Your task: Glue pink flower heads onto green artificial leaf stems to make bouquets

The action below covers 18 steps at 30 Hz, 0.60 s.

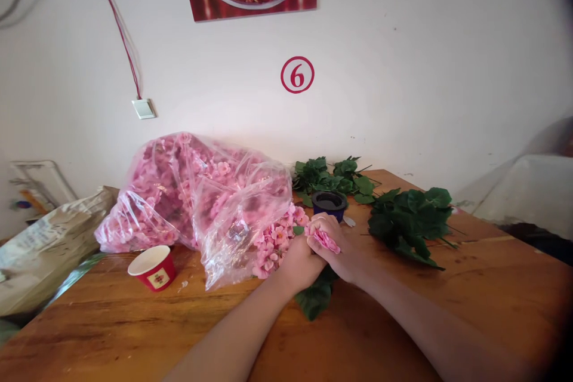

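Observation:
My left hand (301, 262) is closed in front of the loose pink blossoms (273, 245), its fingers mostly turned from view, touching my right hand. Pink petals (326, 239) show between the fingers of my right hand (333, 250), which is closed on them. A green leaf (314, 300) hangs below both hands. Just behind them stands a dark blue round container (329, 204). To the left, a clear plastic bag (215, 191) full of pink flowers lies on the table.
Green leaf bunches (409, 224) lie on the wooden table (107, 322) at right, with more leaves (322, 174) near the wall. A red paper cup (154, 271) stands at left. A crumpled sack (49, 245) is beside the table's left edge.

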Motion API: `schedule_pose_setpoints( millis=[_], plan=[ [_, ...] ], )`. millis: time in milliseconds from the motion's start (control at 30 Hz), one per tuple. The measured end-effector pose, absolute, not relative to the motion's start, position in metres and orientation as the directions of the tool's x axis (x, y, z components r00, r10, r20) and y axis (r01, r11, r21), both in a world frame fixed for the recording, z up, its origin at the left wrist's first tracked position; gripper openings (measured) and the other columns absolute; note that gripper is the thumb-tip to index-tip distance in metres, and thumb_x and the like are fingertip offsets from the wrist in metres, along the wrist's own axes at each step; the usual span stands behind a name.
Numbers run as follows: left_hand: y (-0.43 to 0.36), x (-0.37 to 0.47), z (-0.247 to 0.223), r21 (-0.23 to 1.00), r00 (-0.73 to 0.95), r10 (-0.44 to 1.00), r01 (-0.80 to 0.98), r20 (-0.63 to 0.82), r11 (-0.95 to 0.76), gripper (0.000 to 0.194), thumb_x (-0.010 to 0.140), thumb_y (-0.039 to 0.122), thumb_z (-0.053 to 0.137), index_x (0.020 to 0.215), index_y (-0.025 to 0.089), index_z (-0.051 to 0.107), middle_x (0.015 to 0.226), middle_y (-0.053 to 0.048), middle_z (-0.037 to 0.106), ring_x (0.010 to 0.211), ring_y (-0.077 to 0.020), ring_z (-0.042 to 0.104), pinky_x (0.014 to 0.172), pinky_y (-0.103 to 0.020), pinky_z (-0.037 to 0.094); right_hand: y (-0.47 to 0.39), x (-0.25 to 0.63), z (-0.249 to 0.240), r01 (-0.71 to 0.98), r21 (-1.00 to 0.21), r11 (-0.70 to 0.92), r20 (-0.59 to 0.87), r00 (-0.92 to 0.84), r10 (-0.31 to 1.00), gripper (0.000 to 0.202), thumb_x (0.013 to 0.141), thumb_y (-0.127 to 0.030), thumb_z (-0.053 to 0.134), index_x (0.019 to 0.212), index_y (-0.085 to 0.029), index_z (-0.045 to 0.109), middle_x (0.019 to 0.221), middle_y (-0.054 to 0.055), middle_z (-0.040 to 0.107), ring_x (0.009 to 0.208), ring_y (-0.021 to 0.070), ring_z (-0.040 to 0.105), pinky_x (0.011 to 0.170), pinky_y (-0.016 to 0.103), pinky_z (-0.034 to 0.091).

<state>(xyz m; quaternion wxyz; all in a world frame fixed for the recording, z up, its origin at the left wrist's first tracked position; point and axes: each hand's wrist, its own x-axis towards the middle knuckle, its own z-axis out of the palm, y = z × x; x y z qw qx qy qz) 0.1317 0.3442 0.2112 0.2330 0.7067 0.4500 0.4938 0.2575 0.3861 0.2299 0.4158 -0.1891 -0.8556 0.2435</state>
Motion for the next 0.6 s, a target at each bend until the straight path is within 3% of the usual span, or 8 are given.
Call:
schedule_pose_setpoints(
  millis=[133, 300, 467, 600],
  plan=[
    [0.345, 0.129, 0.211, 0.743, 0.104, 0.849, 0.437, 0.517, -0.506, 0.013, 0.079, 0.012, 0.052, 0.083, 0.014, 0.064, 0.086, -0.004, 0.066, 0.080, -0.0164, 0.059, 0.074, -0.027, 0.048, 0.386, 0.262, 0.233, 0.145, -0.482, 0.864, 0.601, -0.663, 0.446, 0.015, 0.094, -0.039, 0.045, 0.096, -0.024, 0.048, 0.107, 0.008, 0.048, 0.104, 0.0240, 0.044, 0.096, 0.044, 0.040],
    [0.345, 0.129, 0.216, 0.760, 0.107, 0.821, 0.326, 0.561, -0.562, 0.017, 0.080, 0.011, 0.048, 0.087, 0.014, 0.064, 0.090, -0.005, 0.066, 0.085, -0.0172, 0.059, 0.078, -0.028, 0.047, 0.390, 0.267, 0.233, 0.127, -0.433, 0.892, 0.599, -0.699, 0.390, 0.018, 0.096, -0.034, 0.039, 0.107, -0.024, 0.048, 0.113, 0.009, 0.047, 0.109, 0.0240, 0.043, 0.100, 0.045, 0.037],
    [0.350, 0.126, 0.210, 0.814, 0.044, 0.852, 0.271, 0.522, -0.513, 0.017, 0.073, 0.006, 0.047, 0.076, 0.014, 0.061, 0.076, -0.002, 0.063, 0.078, -0.0160, 0.056, 0.077, -0.028, 0.046, 0.394, 0.269, 0.230, 0.107, -0.514, 0.851, 0.567, -0.703, 0.430, 0.026, 0.099, -0.034, 0.033, 0.120, -0.027, 0.047, 0.118, 0.008, 0.047, 0.115, 0.0222, 0.042, 0.104, 0.044, 0.035],
    [0.358, 0.124, 0.199, 0.865, -0.039, 0.882, 0.225, 0.469, -0.449, 0.014, 0.071, 0.007, 0.046, 0.063, 0.015, 0.054, 0.063, 0.001, 0.056, 0.066, -0.0140, 0.051, 0.068, -0.027, 0.043, 0.400, 0.270, 0.229, 0.069, -0.619, 0.782, 0.556, -0.664, 0.499, 0.034, 0.095, -0.039, 0.044, 0.127, -0.027, 0.047, 0.120, 0.008, 0.051, 0.113, 0.0231, 0.047, 0.100, 0.044, 0.040]
  ],
)
